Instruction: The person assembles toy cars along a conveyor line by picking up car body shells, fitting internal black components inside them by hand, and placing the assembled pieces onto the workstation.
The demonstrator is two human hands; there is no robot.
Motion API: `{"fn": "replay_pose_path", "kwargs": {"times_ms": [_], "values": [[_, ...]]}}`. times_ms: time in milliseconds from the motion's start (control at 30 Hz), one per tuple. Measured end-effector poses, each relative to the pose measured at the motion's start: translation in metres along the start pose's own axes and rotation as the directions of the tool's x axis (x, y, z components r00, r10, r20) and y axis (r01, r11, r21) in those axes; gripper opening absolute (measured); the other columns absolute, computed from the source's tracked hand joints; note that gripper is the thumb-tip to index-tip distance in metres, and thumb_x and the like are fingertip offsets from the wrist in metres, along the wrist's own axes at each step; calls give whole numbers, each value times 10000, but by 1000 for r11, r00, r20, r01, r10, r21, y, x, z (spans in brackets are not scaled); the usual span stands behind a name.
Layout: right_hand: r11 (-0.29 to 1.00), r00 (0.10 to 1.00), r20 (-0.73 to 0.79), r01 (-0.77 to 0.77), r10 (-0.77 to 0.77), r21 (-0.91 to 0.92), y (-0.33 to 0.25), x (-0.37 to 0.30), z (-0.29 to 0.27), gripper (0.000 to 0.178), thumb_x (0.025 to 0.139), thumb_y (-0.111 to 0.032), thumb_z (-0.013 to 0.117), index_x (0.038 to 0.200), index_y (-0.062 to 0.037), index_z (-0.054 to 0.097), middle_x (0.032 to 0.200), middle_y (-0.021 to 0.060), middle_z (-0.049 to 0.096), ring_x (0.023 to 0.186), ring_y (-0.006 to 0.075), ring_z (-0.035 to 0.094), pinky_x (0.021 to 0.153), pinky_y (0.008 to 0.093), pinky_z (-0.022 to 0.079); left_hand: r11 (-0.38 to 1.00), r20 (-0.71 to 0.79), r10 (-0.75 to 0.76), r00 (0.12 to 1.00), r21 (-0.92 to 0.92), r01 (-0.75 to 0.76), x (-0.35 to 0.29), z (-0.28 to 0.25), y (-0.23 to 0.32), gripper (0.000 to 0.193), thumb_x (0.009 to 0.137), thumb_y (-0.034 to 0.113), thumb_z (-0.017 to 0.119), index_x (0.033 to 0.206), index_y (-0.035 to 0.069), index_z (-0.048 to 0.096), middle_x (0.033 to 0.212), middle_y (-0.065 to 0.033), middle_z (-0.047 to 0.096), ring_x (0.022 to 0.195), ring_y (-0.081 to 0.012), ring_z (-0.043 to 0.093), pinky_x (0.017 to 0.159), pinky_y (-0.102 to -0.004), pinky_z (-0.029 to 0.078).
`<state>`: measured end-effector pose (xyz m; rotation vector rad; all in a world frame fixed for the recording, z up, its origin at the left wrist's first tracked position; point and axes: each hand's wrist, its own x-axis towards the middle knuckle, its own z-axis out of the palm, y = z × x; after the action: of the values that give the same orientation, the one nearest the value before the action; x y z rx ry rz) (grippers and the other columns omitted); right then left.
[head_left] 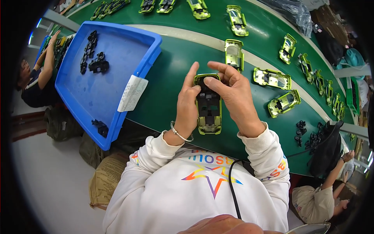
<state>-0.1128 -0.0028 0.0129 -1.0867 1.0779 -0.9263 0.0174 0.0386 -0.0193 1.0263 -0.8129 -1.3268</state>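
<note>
A lime-green toy car body (202, 127) lies underside up in front of me, with a black interior part (211, 102) seated inside it. My left hand (187, 104) holds its left side, thumb at the edge and index finger stretched out. My right hand (238, 95) is around the upper right end, its thumb pressing down on the black part and its index finger raised. The fingers beneath the body are hidden. Just beyond my right hand is another green car body (234, 52).
A blue bin (113, 84) with a few black parts (99, 64) stands at the left. More green car bodies (272, 78) lie along the green table (171, 58) and belt (265, 19). Small black parts (314, 137) sit at the right. Other people (317, 201) work at both sides.
</note>
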Motion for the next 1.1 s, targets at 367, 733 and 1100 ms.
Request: {"fn": "replay_pose_path", "kwargs": {"times_ms": [367,733,1100], "values": [[911,960,-113,201,-257,-360,-15,-67,-101,552,886,-197,726,1366,-7,531,1082,64,668,937,127,629,843,287,510,933,248,-323,913,-81,352,1,25,-2,357,1033,305,484,1182,-12,554,1065,-162,677,827,-227,702,707,-329,581],[230,800,-290,-194,-525,-954,21,-142,-268,231,840,-94,683,1070,-75,698,1032,57,671,926,268,628,843,382,486,939,271,-304,913,-77,336,11,58,-8,398,1044,345,472,1195,-14,554,1099,-163,672,846,-209,692,747,-323,583],[91,846,-24,29,-533,-995,31,-79,-263,128,830,-80,671,954,-47,661,965,98,630,948,322,596,815,408,484,943,225,-297,928,-83,322,1,38,2,408,1043,359,474,1187,-12,559,1094,-150,682,831,-193,693,701,-287,584]]}}
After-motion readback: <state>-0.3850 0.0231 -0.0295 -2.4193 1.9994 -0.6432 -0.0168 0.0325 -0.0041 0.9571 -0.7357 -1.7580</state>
